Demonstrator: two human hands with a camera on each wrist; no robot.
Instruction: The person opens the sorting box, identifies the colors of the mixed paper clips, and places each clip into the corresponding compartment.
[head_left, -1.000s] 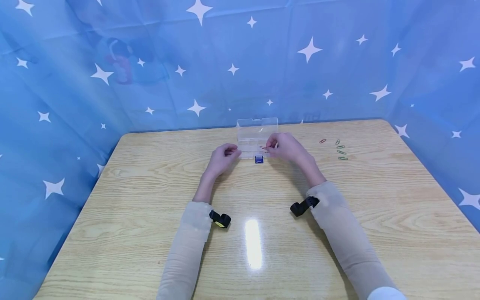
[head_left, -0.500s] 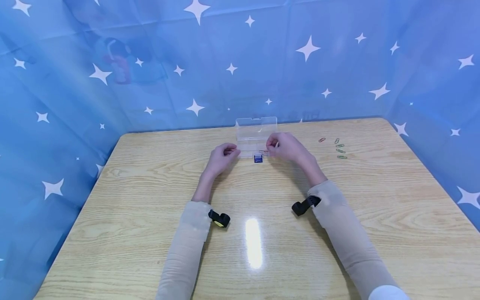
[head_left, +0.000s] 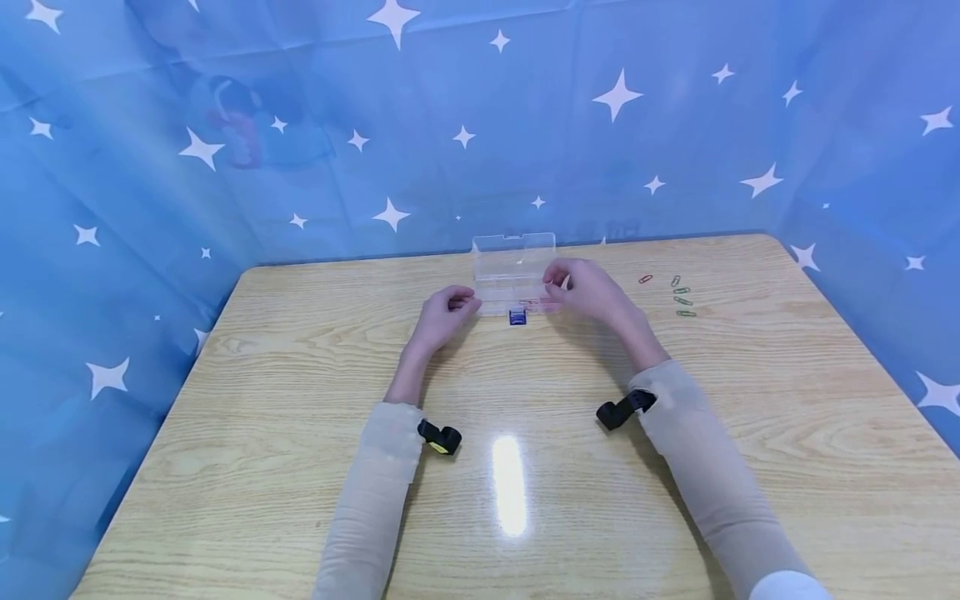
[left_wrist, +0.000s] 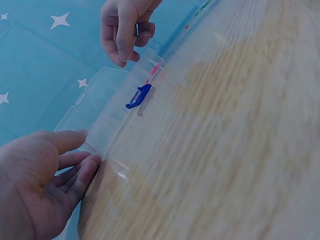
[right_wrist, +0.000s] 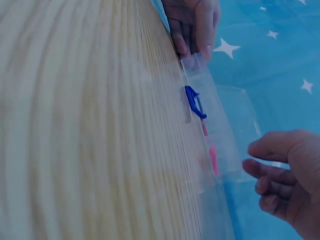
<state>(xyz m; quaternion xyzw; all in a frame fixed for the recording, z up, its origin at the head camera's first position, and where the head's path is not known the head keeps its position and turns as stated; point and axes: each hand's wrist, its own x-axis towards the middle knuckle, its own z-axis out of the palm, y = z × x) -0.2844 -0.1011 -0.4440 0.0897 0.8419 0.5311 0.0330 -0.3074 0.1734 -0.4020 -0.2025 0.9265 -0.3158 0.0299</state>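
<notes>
A clear plastic box (head_left: 491, 286) stands at the far edge of the table with its lid raised and a blue latch (head_left: 517, 317) at its front. Red paper clips (right_wrist: 213, 159) lie inside its right part, seen through the wall. My left hand (head_left: 444, 318) holds the box's left end between thumb and fingers. Just above the box's right end is my right hand (head_left: 590, 292), fingers loosely bent. Nothing shows between its thumb and index finger (right_wrist: 255, 167) in the right wrist view.
Right of the box, a red paper clip (head_left: 646, 279) and several green paper clips (head_left: 682, 301) lie on the wooden table (head_left: 300, 375). A blue curtain with white stars (head_left: 420, 100) hangs behind the table.
My right hand held a red paper clip over the box a second ago. It has let go of the clip and drawn back slightly right and up. The left hand stays put.
</notes>
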